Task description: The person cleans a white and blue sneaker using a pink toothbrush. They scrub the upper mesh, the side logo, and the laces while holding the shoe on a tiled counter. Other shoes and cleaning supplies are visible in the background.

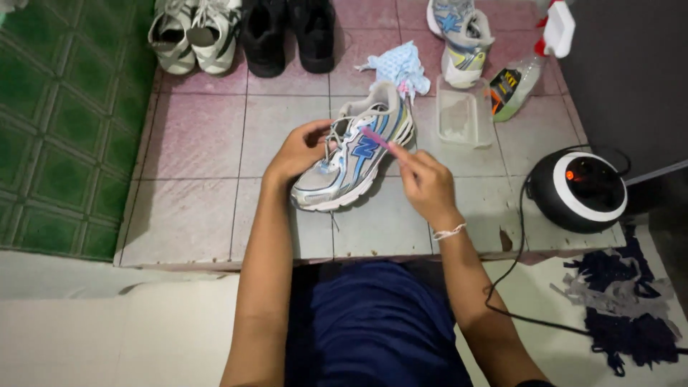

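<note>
A silver and blue running shoe lies on the pink tiled step, toe pointing toward me at the lower left. My left hand grips its inner side near the laces and steadies it. My right hand holds a thin pink brush whose tip rests against the shoe's blue side panel. A white string bracelet sits on my right wrist.
Behind the shoe lie a blue-white cloth, a clear plastic tub, a spray bottle and the matching shoe. Grey sneakers and black shoes line the back. A round black-white device with a cord sits right.
</note>
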